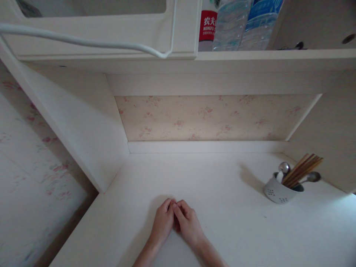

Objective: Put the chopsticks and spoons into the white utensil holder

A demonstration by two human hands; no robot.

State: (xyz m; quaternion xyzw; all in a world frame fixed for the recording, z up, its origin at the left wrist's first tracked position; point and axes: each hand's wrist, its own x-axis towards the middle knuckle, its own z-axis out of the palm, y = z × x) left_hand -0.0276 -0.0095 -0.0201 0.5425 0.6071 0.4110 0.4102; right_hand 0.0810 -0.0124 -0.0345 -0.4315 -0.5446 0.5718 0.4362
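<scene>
My left hand (165,216) and my right hand (188,218) meet at the fingers above the front middle of the white tabletop (222,207). Both are closed, with the fingers curled inward and the thumbs close together. No object shows in either hand; the inner sides of the fingers are hidden. Well to the right stands a grey utensil holder (278,191) with small holes in its side. Several wooden chopsticks (302,170) lean out of it to the right, beside metal spoons (313,177).
Overhead is a shelf (250,55) bearing plastic bottles (232,26) and a red-labelled bottle (208,26). A white cabinet door (111,48) with a pale cable (83,41) across it is at upper left. Side panels (80,122) and floral wallpaper (205,118) bound the desk.
</scene>
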